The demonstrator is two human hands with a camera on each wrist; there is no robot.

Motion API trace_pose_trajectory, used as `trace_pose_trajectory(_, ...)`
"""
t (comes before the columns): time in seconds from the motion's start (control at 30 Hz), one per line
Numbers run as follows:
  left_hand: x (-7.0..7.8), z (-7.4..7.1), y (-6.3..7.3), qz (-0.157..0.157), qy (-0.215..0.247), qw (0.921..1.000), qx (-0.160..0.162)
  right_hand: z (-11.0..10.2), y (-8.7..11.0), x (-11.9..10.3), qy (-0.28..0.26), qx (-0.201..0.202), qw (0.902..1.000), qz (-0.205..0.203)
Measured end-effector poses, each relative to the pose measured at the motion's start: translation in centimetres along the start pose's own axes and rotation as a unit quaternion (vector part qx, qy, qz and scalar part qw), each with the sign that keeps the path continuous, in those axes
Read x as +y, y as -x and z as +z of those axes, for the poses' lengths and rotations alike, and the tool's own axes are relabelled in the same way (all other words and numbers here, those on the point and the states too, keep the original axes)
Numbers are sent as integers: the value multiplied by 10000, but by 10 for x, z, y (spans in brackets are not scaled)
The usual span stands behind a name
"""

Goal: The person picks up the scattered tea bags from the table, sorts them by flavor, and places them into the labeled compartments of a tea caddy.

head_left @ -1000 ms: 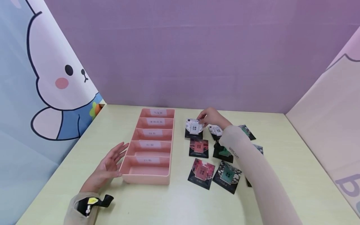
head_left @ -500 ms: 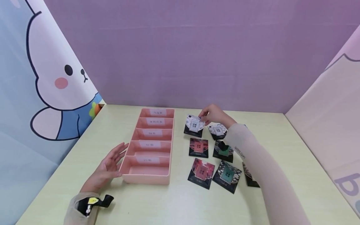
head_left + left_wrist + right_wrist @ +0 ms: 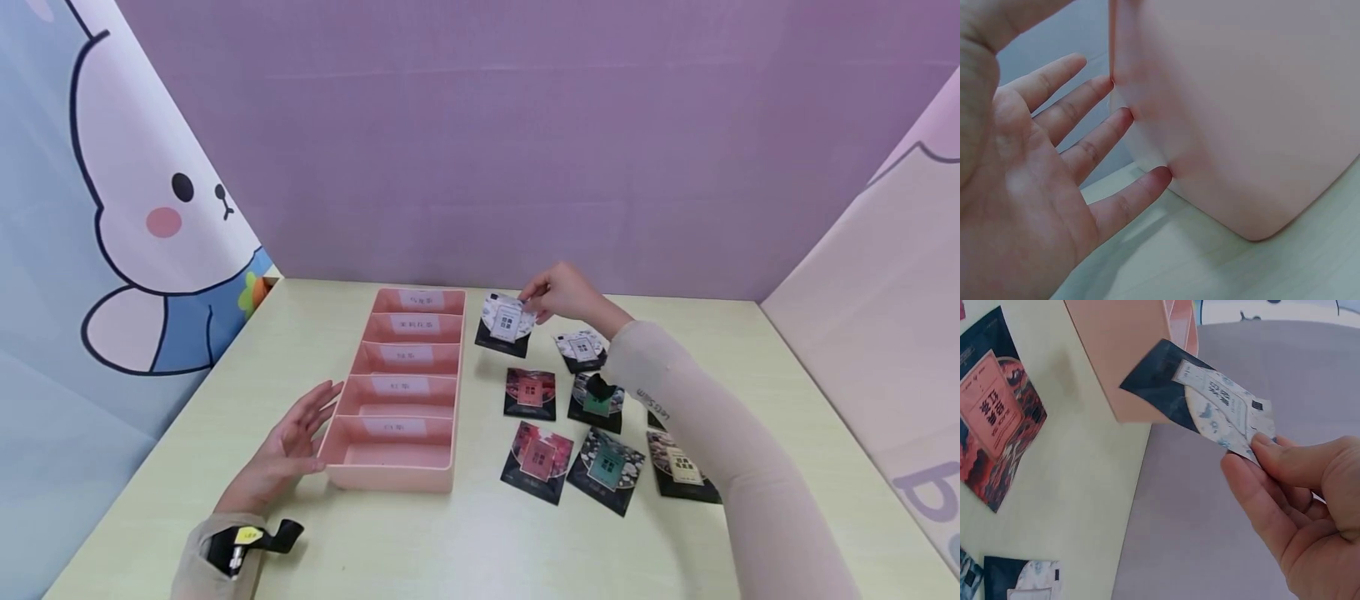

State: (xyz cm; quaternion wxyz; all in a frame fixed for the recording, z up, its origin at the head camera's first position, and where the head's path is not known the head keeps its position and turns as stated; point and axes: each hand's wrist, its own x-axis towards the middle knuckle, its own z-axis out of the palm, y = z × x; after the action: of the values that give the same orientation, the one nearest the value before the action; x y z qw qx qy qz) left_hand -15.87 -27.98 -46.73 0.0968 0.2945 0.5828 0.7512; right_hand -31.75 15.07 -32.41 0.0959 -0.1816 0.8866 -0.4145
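Observation:
My right hand (image 3: 566, 293) pinches one corner of a white-and-black tea sachet (image 3: 504, 325) between thumb and fingers. In the right wrist view the sachet (image 3: 1210, 403) is lifted off the table, tilted, close to the pink box's end. The pink divided box (image 3: 390, 479) stands left of it, its compartments in a row, each with a white label. Straight fingers of my left hand (image 3: 288, 446) touch the box's left side near its front corner. The left wrist view shows those fingertips on the smooth pink wall (image 3: 1247, 125).
Right of the box lie a second white sachet (image 3: 581, 350), red sachets (image 3: 530, 393) (image 3: 537, 462), green sachets (image 3: 597, 403) (image 3: 607, 471) and a dark one with a cream label (image 3: 684, 468). My right sleeve (image 3: 720, 433) partly covers another. A purple backdrop (image 3: 480, 167) rises behind the table.
My right hand has raised the white sachet from the table and carried it up and slightly left towards the box. The left hand and the box have stayed put.

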Motion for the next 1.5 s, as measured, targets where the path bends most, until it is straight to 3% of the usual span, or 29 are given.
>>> trace_pose_trajectory(0.3, -2, -1, 1, -18, -53, 10000, -31, 8, 7, -23, -154, 167, 9990, -396)
trace_pose_trajectory(0.7, -4, -2, 4, -46, -18, 10000, 57, 37, 16, -50, -663, -244, 9954, -643)
trace_pose_trajectory(0.97, -3, -2, 3, -215, -65, 9997, 90, 59, 30, -66, -783, -607, 9867, -1285)
trace_pose_trajectory(1.23, -1, -1, 3, -432, -210, 9985, 272, 81, 40, -77, -874, -845, 9868, -1073)
trace_pose_trajectory(1.5, 1, 1, 2, -281, -221, 9991, 211, 102, 54, -77, -756, -994, 9810, -1484)
